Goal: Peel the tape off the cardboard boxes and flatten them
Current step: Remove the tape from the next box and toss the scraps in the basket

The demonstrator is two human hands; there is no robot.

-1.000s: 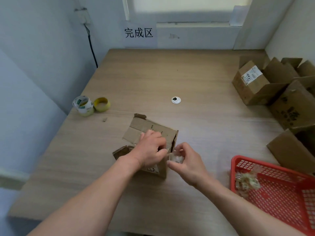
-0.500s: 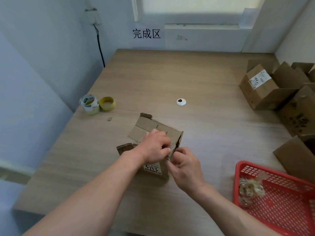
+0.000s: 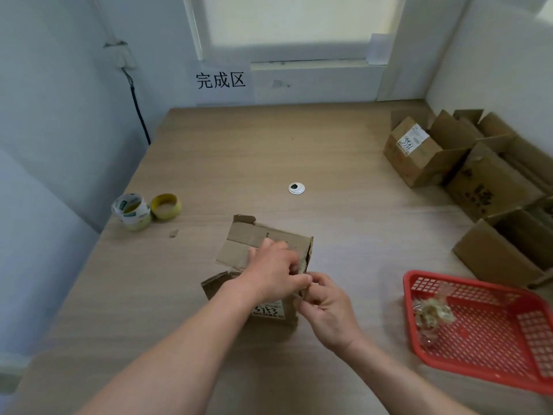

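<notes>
1. One cardboard box (image 3: 239, 244) sits near the front of the surface (image 3: 239, 151), under both hands.
2. Two hands work on it. The left hand (image 3: 269, 274) grips the top, fingers curled over the right edge, and the right hand (image 3: 326, 307) pinches that same edge, touching the left.
3. Two tape rolls (image 3: 131, 209) lie well to the left.
4. One red basket (image 3: 407, 301) and at least four more boxes (image 3: 419, 157) sit to the right.
</notes>
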